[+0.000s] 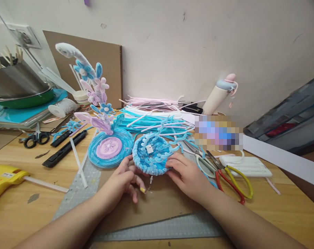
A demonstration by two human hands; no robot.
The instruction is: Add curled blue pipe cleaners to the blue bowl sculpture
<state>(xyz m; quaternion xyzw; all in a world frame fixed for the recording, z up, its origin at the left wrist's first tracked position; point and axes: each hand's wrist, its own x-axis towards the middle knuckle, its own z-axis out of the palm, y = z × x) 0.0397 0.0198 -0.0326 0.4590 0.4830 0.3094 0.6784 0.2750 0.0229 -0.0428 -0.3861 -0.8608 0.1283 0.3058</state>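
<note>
A fluffy blue pipe-cleaner bowl-shaped piece (pixel 157 169) is tilted with its hollow side toward me. Curly blue strands spill out of it, and a small white square (pixel 149 149) sits inside. My left hand (pixel 128 181) grips its lower left rim, the other fingers loosely curled below. On the right side, the fingers of my right hand (pixel 186 174) close on the rim; their tips are partly hidden. A short clear bead string (pixel 151 181) dangles from the front edge. Just behind to the left stands a round blue pipe-cleaner base (pixel 94 157) with a flowered, curved stem (pixel 94 83).
Brown cardboard (pixel 136 218) lies on a grey cutting mat (pixel 157 231). Pipe cleaners (pixel 146 121) are heaped behind. Red-and-yellow-handled pliers (pixel 234 183) and a white power bank (pixel 246 166) are right; a yellow glue gun (pixel 6 178), black scissors (pixel 36 138) and a cutter knife (pixel 64 148) left.
</note>
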